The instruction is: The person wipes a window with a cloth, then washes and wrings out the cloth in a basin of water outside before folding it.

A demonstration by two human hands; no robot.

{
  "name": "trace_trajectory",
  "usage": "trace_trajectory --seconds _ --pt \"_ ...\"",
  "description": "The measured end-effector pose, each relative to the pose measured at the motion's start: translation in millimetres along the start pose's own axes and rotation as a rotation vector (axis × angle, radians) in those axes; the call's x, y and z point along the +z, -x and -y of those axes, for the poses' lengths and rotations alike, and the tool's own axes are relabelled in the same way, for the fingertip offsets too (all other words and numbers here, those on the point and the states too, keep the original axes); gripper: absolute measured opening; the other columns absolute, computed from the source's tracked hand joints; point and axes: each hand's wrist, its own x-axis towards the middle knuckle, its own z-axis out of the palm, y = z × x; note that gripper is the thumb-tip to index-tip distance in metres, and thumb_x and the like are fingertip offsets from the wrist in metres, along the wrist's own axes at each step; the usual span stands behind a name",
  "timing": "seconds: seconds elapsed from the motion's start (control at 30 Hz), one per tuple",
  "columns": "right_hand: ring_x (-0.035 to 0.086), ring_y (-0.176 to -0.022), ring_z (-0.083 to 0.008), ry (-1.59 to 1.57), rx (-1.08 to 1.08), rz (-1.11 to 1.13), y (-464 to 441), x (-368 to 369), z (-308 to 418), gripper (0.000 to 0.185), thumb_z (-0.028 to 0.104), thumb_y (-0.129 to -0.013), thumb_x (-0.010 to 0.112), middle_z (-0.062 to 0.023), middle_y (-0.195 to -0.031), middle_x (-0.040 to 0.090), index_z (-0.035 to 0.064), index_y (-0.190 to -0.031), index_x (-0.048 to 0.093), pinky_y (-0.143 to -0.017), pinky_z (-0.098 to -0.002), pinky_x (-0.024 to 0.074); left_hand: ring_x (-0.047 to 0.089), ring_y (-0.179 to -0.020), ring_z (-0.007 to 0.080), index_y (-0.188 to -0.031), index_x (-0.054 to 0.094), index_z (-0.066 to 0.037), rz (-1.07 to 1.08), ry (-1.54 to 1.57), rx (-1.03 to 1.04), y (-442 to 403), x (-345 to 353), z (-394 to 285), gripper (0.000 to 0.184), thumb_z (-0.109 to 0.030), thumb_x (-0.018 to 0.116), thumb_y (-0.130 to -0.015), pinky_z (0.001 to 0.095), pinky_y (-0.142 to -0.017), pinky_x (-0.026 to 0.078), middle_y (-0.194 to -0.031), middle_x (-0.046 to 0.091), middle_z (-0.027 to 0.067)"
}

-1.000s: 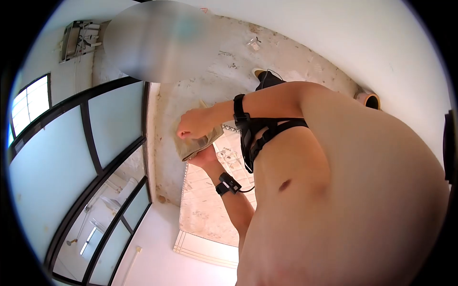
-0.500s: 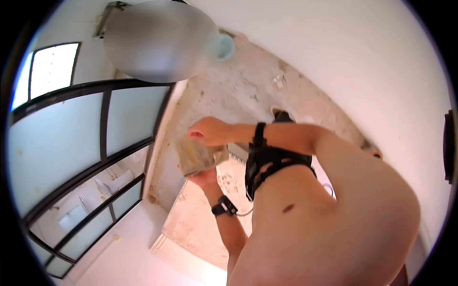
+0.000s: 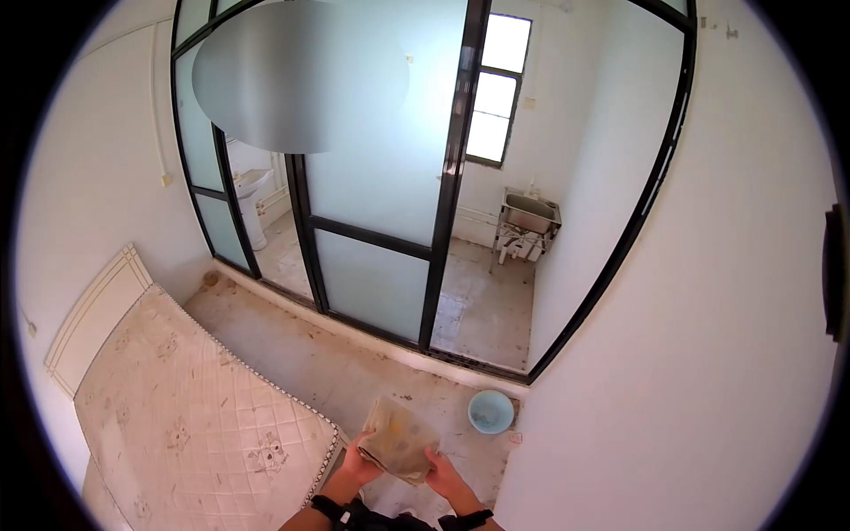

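Observation:
A beige-brown folded cloth [image 3: 403, 440] with faint darker spots and a yellowish patch is held in front of my body, above the floor. My left hand [image 3: 360, 462] grips its left edge, the thumb on top. On the opposite side, my right hand [image 3: 442, 474] holds the lower right edge. The fingers beneath the cloth are hidden. Black bands circle both wrists.
A bare, stained mattress [image 3: 204, 416] with a headboard [image 3: 97, 305] lies to the left. Ahead, a light-blue basin [image 3: 490, 412] rests on the dirty floor before a black-framed frosted-glass partition [image 3: 372, 283]. Behind it stands a metal sink [image 3: 529, 215]. A white wall [image 3: 691, 372] rises at right.
My view has swung round to face the glass partition. My right hand, earlier raised over the cloth as a closed fist, now grips its right side; the left hand still holds it.

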Motion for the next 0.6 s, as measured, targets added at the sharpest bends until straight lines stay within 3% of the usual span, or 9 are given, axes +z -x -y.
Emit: trace_trajectory --seconds 0.07,0.1,0.17,0.23,0.27,0.3,0.4,0.5,0.6 --pt "0.056 -0.124 -0.0247 0.139 -0.102 -0.207 -6 10 2 0.057 0.025 -0.092 0.072 -0.0096 -0.135 0.057 0.0033 -0.138 0.047 -0.104 -0.0412 0.0472 0.051 -0.129 0.0318 -0.14 0.048 -0.004 -0.057 -0.122 -0.005 3 -14 -5 0.051 -0.034 0.053 -0.098 0.0512 -0.111 0.037 -0.139 0.055 0.0126" --pt "0.056 -0.124 -0.0247 0.132 -0.099 -0.203 -7 15 3 0.057 0.025 -0.092 0.072 -0.0096 -0.135 0.057 0.0033 -0.138 0.047 -0.104 -0.0412 0.0472 0.054 -0.125 0.0296 -0.138 0.049 -0.003 -0.108 -0.253 -0.022 7 -21 -10 0.05 -0.029 0.06 -0.097 0.0485 -0.109 0.041 -0.136 0.057 0.0116" --pt "0.065 -0.11 -0.023 0.249 -0.063 -0.349 -7 37 10 0.052 0.02 -0.09 0.074 -0.0109 -0.125 0.063 0.0023 -0.133 0.052 -0.092 -0.0385 0.0551 0.055 -0.125 0.0285 -0.138 0.049 -0.004 -0.132 -0.29 -0.03 17 -24 -15 0.049 -0.026 0.06 -0.096 0.0485 -0.108 0.042 -0.136 0.057 0.0109" --pt "0.066 -0.106 -0.0228 0.306 -0.1 -0.366 -8 52 8 0.05 0.019 -0.09 0.074 -0.0109 -0.122 0.065 0.002 -0.131 0.053 -0.09 -0.038 0.056 0.055 -0.125 0.0274 -0.138 0.049 -0.005 -0.149 -0.326 -0.046 27 -16 -19 0.048 -0.024 0.061 -0.096 0.0484 -0.108 0.042 -0.135 0.058 0.0103" --pt "0.067 -0.102 -0.0227 0.372 -0.133 -0.388 -10 56 6 0.047 0.018 -0.09 0.073 -0.0109 -0.118 0.066 0.0017 -0.13 0.054 -0.088 -0.0375 0.0569 0.058 -0.121 0.0253 -0.137 0.049 -0.004 -0.234 -0.397 -0.041 35 -4 -22 0.048 -0.02 0.064 -0.094 0.0435 -0.103 0.047 -0.132 0.059 0.0106" --pt "0.067 -0.102 -0.0227 0.367 -0.144 -0.396 -13 58 4 0.047 0.018 -0.09 0.073 -0.0109 -0.118 0.066 0.0017 -0.13 0.054 -0.088 -0.0375 0.0569 0.06 -0.117 0.0232 -0.136 0.049 -0.003 -0.316 -0.467 -0.04 39 1 -26 0.049 -0.015 0.067 -0.093 0.0387 -0.097 0.051 -0.129 0.061 0.0109" --pt "0.067 -0.102 -0.0224 0.421 -0.157 -0.305 -15 74 -4 0.047 0.018 -0.09 0.073 -0.0105 -0.117 0.067 0.0008 -0.129 0.054 -0.088 -0.0376 0.0564 0.06 -0.118 0.0228 -0.137 0.049 -0.003 -0.324 -0.609 -0.028 45 -26 -44 0.05 -0.008 0.068 -0.09 0.0388 -0.098 0.051 -0.129 0.061 0.0112" --pt "0.066 -0.105 -0.0225 0.451 -0.084 -0.279 -24 95 -7 0.05 0.02 -0.091 0.072 -0.0106 -0.121 0.065 0.001 -0.132 0.052 -0.09 -0.0385 0.0561 0.061 -0.118 0.0237 -0.138 0.049 -0.004 -0.133 -0.606 0.073 57 -43 -69 0.052 -0.001 0.066 -0.089 0.0399 -0.098 0.052 -0.128 0.062 0.0107" --pt "0.065 -0.109 -0.0229 0.346 0.039 -0.202 -36 90 -13 0.055 0.026 -0.092 0.071 -0.0109 -0.127 0.063 0.0022 -0.136 0.049 -0.093 -0.0392 0.0558 0.062 -0.116 0.0243 -0.136 0.05 -0.004 -0.116 -0.491 0.117 77 -23 -82 0.054 0.007 0.063 -0.086 0.0396 -0.096 0.053 -0.125 0.064 0.0103"
